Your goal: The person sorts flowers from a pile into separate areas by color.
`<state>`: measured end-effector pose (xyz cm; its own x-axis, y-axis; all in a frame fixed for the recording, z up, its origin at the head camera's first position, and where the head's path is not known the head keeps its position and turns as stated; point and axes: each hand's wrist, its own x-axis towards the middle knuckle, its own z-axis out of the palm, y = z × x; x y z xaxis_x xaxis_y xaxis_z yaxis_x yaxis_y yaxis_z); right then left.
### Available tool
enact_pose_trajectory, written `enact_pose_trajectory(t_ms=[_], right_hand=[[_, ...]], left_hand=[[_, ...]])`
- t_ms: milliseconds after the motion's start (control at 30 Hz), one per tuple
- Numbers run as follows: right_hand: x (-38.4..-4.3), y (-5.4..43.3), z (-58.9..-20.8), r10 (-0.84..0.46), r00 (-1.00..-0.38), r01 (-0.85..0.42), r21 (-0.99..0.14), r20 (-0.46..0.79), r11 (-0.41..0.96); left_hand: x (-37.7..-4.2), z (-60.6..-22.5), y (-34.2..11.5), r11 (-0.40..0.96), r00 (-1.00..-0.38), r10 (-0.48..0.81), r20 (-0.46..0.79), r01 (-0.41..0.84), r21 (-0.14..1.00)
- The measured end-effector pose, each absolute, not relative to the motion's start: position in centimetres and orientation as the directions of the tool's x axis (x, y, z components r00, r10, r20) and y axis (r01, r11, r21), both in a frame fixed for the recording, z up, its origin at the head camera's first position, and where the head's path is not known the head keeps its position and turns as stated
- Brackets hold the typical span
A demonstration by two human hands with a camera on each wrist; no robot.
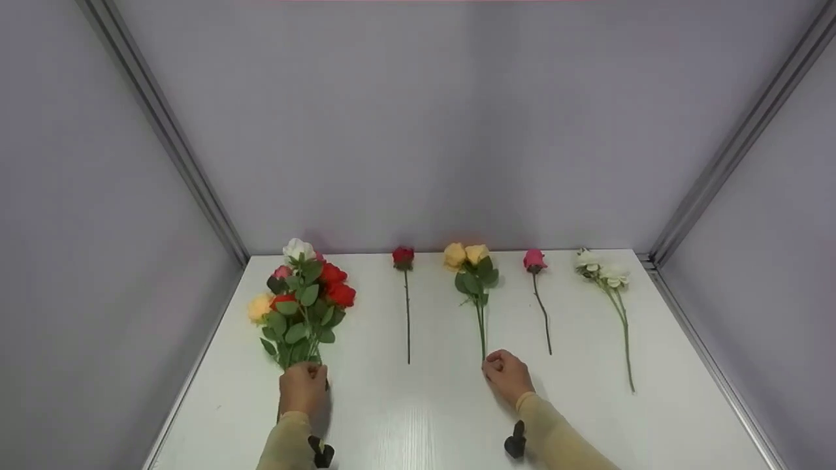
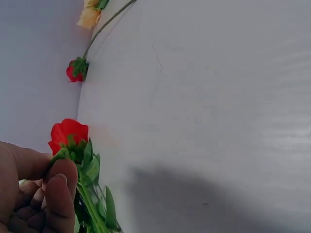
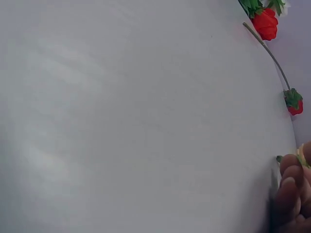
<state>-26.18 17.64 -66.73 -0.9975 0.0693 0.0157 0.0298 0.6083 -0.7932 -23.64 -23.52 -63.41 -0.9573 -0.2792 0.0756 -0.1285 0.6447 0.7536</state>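
At the left of the head view lies a bouquet [image 1: 307, 300] of red, pink, white and yellow roses with green leaves. My left hand [image 1: 303, 386] is at its stems. In the left wrist view, that hand's thumb and forefinger [image 2: 62, 180] pinch a green part of the bouquet, below a red rose [image 2: 69, 136]. My right hand [image 1: 508, 375] pinches the low end of the stems of two yellow roses [image 1: 466, 254], which lie on the table. A green stem end [image 3: 279, 158] pokes out past the right fingertips in the right wrist view.
On the white table [image 1: 405, 418], a single red rose [image 1: 403, 257] lies between the bouquet and the yellow roses. To the right are a pink rose [image 1: 535, 260] and white flowers [image 1: 604, 271] on long stems. Grey walls [image 1: 418, 130] enclose the table's back and sides.
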Motion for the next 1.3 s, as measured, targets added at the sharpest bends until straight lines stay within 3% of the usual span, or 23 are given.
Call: enact_pose_trajectory(t_ms=[533, 933, 1300], right_hand=[[-24.5, 13.3, -64.0, -0.222, -0.975, -0.110, -0.882, 0.006, 0.458], [-24.1, 11.1, -61.0, -0.232, -0.971, -0.132, -0.941, 0.059, 0.313], [-21.9, 9.7, -55.6, -0.258, -0.962, -0.150, -0.961, 0.087, 0.233]], left_hand=[[-22.8, -60.3, -16.7, 0.557, -0.958, -0.195, 0.210, 0.068, 0.828], [-21.7, -58.8, -12.8, 0.420, -0.976, -0.017, 0.216, 0.189, 0.888], [-20.8, -58.0, -9.5, 0.344, -0.965, 0.138, 0.224, 0.259, 0.902]])
